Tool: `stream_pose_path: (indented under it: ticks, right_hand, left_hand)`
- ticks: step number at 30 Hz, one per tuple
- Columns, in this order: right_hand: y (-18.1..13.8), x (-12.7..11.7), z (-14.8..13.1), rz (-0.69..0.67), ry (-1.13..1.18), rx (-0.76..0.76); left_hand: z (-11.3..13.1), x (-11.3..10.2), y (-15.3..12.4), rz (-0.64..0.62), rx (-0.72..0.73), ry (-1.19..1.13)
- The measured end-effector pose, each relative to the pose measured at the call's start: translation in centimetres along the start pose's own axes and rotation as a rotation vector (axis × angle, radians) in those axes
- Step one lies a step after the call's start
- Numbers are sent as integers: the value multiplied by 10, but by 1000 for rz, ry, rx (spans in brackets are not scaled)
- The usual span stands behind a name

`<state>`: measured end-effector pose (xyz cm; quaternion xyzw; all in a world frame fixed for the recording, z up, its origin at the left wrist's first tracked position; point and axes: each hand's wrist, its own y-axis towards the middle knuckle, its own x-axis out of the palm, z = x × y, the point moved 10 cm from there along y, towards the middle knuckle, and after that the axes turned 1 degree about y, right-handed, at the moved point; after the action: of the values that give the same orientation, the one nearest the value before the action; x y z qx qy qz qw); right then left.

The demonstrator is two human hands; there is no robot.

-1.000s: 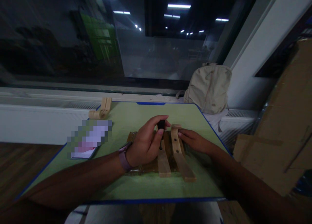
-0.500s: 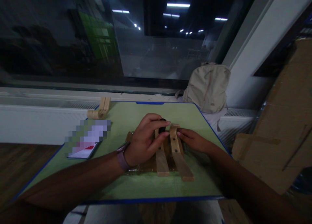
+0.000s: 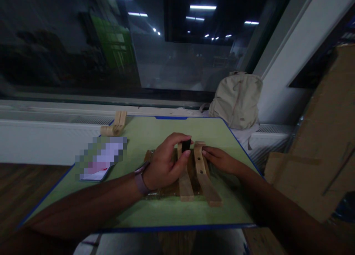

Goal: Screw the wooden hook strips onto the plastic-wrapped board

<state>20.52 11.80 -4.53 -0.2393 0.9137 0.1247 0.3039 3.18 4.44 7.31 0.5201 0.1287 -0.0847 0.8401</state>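
Two light wooden slats lie side by side on a brown board in the middle of a green mat. My left hand is closed round a small black tool handle that stands on the left slat. My right hand presses its fingertips against the side of the right slat, near its far end. A watch band circles my left wrist.
A phone-like flat object lies on the mat's left part. Another wooden piece sits at the mat's far left corner. A beige backpack rests on the sill at the right. Cardboard sheets lean at the right edge.
My left hand has turned slightly on the black handle, its fingers shifting round it. The slats and my right hand stay where they were.
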Motion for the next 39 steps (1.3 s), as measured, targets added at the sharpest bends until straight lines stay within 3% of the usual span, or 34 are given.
stream_pose_path:
  ticks: [8, 16, 22, 31, 39]
  right_hand:
    - [-1, -1, -1, 20, 26, 7]
    - [-1, -2, -5, 15, 34, 10]
    - [0, 1, -6, -2, 44, 4]
    - [0, 0, -5, -8, 59, 5]
    - [3, 1, -2, -14, 101, 27]
  left_hand:
    - [14, -4, 12, 6, 90, 100]
    - [-11, 3, -2, -50, -120, 30]
    - [4, -1, 7, -23, 51, 49]
    - [-10, 1, 0, -17, -51, 58]
    - [3, -3, 8, -2, 45, 94]
